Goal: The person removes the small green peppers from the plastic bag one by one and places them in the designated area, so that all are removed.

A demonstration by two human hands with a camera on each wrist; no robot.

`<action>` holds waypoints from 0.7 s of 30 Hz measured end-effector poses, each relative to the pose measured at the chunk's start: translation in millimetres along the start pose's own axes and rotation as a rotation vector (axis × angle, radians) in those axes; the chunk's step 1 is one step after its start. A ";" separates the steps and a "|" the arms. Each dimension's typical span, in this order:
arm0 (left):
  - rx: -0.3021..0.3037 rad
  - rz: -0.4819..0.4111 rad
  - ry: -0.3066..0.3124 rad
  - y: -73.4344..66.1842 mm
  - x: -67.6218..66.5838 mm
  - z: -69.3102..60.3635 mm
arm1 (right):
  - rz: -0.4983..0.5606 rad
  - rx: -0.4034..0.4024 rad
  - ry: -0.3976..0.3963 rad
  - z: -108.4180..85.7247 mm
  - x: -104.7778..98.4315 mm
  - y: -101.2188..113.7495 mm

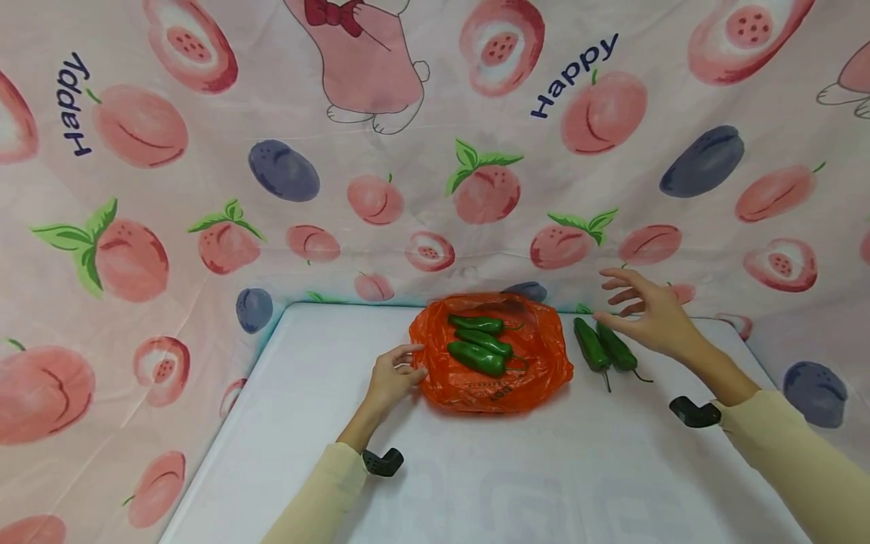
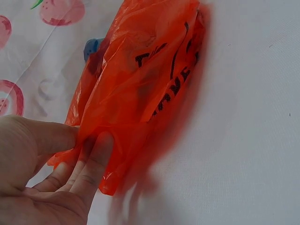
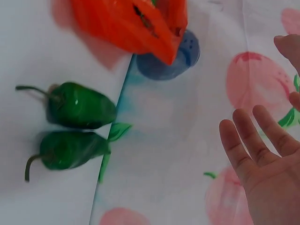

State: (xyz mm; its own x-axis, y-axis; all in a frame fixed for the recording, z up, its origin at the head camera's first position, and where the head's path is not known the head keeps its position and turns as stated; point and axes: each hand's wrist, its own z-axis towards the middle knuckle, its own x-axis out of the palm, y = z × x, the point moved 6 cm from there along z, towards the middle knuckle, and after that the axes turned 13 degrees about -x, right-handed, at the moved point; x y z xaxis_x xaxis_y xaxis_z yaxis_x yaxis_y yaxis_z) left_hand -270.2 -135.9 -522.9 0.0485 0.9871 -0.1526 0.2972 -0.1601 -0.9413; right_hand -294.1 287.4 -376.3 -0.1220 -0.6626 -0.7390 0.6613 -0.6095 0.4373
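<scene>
An orange plastic bag [image 1: 448,393] lies on the white table with several green peppers [image 1: 479,358] on it. At its left edge my left hand [image 1: 393,381] pinches the plastic; the left wrist view shows thumb and fingers [image 2: 96,164] on the bag [image 2: 122,93]. Two more green peppers [image 1: 591,344] lie side by side just right of the bag. Above and to the right of that pair, my right hand [image 1: 652,313] is raised with fingers apart, holding nothing. In the right wrist view the pair [image 3: 82,107] sits apart from the hand [image 3: 272,173].
The white table [image 1: 326,363] ends at its back edge against a hanging cloth [image 1: 408,151] printed with fruit. Both sleeves reach in from the front, with a small black device [image 1: 384,462] at the left wrist and another [image 1: 695,412] at the right wrist.
</scene>
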 end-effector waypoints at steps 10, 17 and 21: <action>-0.005 -0.009 0.001 -0.3 0.4 -0.4 | 0.042 -0.014 0.010 12.2 14.4 11.2; -0.002 -0.020 0.002 -0.5 0.4 -0.8 | 0.073 -0.045 0.043 21.2 27.5 20.5; -0.002 -0.017 0.000 -0.4 0.3 -1.0 | 0.100 -0.072 0.076 27.2 37.0 26.4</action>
State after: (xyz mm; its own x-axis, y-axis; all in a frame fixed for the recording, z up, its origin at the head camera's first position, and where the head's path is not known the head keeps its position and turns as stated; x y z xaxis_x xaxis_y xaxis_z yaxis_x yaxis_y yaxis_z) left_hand -269.3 -135.5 -522.3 0.0431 0.9897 -0.1367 0.3001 -0.1433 -0.9431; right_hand -301.2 235.0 -378.1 0.0021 -0.6821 -0.7312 0.7188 -0.5073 0.4754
